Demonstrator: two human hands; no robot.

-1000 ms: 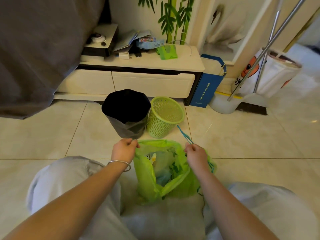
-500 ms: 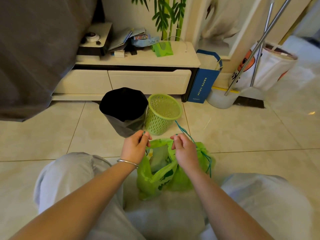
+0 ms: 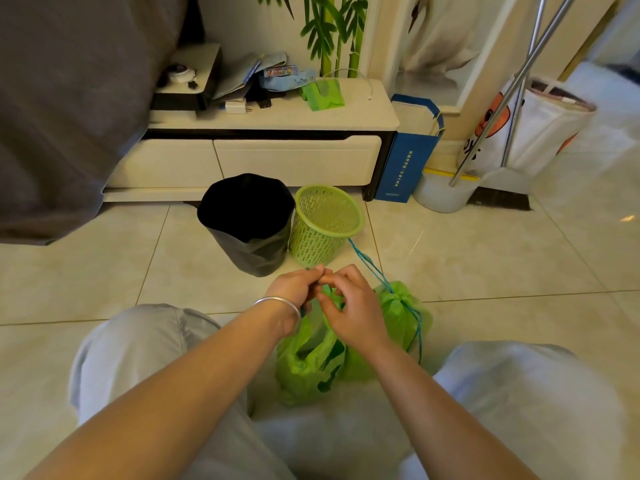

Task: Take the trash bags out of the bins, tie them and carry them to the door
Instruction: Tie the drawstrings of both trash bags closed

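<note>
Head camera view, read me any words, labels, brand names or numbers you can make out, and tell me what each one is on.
No text here can be read for certain.
Blue paper bag: a vertical column of yellow characters and a small line lower down, too small to read.
White tote bag: orange marks beside a cartoon face, blurred.
Colourful box on the TV cabinet: printed front, too small to read.

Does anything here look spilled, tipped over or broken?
Nothing stands out. The green bin and black-lined bin stand upright, no trash lies on the floor tiles, and both hands are drawing the green bag shut.
</note>
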